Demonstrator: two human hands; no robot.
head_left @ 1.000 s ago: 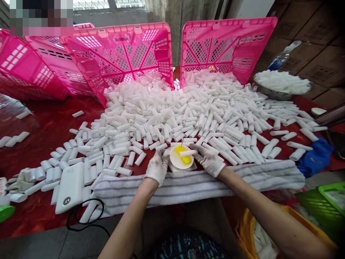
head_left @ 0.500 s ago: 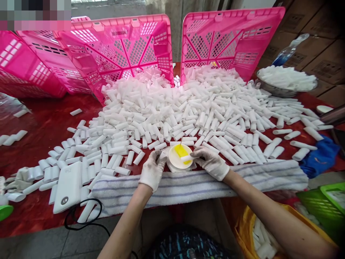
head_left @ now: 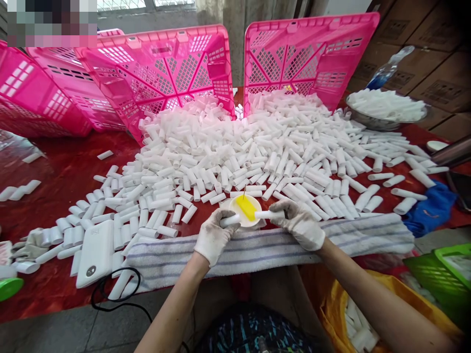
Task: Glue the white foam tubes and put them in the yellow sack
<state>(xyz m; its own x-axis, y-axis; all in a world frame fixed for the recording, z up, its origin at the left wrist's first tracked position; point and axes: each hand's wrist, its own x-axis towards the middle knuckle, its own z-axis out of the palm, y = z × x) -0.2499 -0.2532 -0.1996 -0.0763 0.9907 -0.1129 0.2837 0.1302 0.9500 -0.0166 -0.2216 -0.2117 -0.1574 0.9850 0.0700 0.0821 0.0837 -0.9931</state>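
My left hand [head_left: 215, 235], in a soiled white glove, is closed around a short white tube [head_left: 230, 221] that points right. Facing it, my gloved right hand [head_left: 300, 223] grips another white tube [head_left: 270, 214], which looks narrower at its left end. The two tubes are apart, with a small gap between them. Just behind them sits a round white dish [head_left: 237, 202] with a yellow patch [head_left: 246, 208] and a thin upright stick on it. A striped towel [head_left: 265, 250] lies along the table edge beneath my hands.
A wide heap of white tubes [head_left: 221, 147] spreads before pink crates [head_left: 281, 59]. A metal bowl of tubes [head_left: 384, 117] stands back right. At left lies a white power bank [head_left: 95, 252] with a black cable. Below right is a yellow bag [head_left: 331, 304] holding tubes.
My right hand has drawn back to the right, lifting its tube off the yellow patch. The left hand has turned, and its tube now shows plainly. The view has shifted slightly.
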